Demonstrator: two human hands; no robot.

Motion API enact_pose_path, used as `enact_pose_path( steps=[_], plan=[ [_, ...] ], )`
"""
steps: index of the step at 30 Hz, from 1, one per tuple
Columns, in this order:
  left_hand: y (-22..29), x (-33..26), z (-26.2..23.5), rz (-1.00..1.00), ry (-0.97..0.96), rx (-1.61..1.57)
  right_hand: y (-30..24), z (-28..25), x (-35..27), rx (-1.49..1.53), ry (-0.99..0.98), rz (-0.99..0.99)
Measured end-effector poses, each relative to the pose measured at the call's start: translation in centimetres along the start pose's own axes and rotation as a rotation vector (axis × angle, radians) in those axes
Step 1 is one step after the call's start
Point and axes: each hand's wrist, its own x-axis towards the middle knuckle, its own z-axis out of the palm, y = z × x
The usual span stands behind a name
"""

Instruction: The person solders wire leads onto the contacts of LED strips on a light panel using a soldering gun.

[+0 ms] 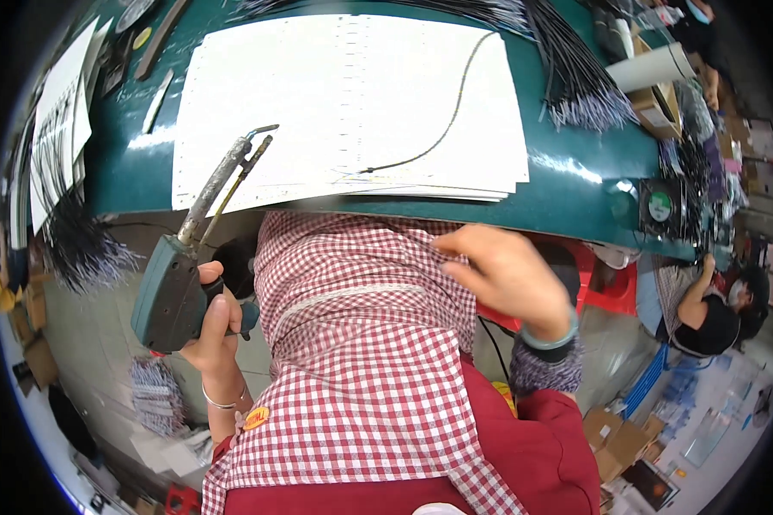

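Observation:
My left hand point(216, 322) is wrapped round the handle of a dark green soldering gun point(170, 296). Its metal barrel points up and away, and the bent tip point(262, 130) hangs over the left part of the white paper sheets point(275, 86). A thin dark cable point(442, 142) curves across the right side of the paper, its near end close to the front edge. My right hand point(511, 275), a little smeared by motion, hovers before the table edge above my checked apron point(361, 343). Its thumb and forefinger are apart, and I see nothing between them.
Bundles of black cables point(575, 73) lie at the table's far right, beside a white roll point(653, 69). More cables point(77, 245) hang over the left edge by paper sheets point(60, 129). A knife point(157, 101) lies left. Another person point(713, 313) sits at right near a red stool point(614, 287).

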Motion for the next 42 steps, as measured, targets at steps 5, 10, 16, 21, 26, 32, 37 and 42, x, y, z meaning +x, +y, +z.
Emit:
enact_pose_path(
  steps=[5, 10, 16, 21, 26, 32, 37, 42],
  plan=[
    [0.2, 0.4, 1.7, 0.057, -0.098, -0.032, 5.6, 11.6, -1.7, -0.208, 0.708, 0.38],
    [0.8, 0.6, 2.6, 0.044, -0.165, -0.035, 11.1, 15.0, -2.0, -0.168, 0.769, 0.403],
    [1.7, 0.5, 4.0, 0.055, -0.126, -0.009, 15.4, 14.4, -8.1, -0.498, 0.829, 0.365],
    [3.2, 1.1, 6.8, 0.049, -0.072, 0.022, 23.2, 26.1, -10.2, -0.446, 0.589, 0.612],
    [3.5, 1.9, 6.0, 0.108, -0.083, 0.055, 22.6, 21.6, -6.0, -0.291, 0.104, 0.801],
    [3.1, 2.8, 6.0, 0.082, 0.028, -0.101, 24.7, 12.4, 3.2, -0.127, 0.253, 0.678],
    [0.5, 2.6, 2.8, 0.071, -0.033, -0.054, 24.8, 14.8, 4.8, -0.157, 0.351, 0.688],
    [0.3, 3.8, 2.1, 0.057, -0.149, -0.09, 24.6, 18.4, 5.4, -0.185, 0.47, 0.738]
  ],
)
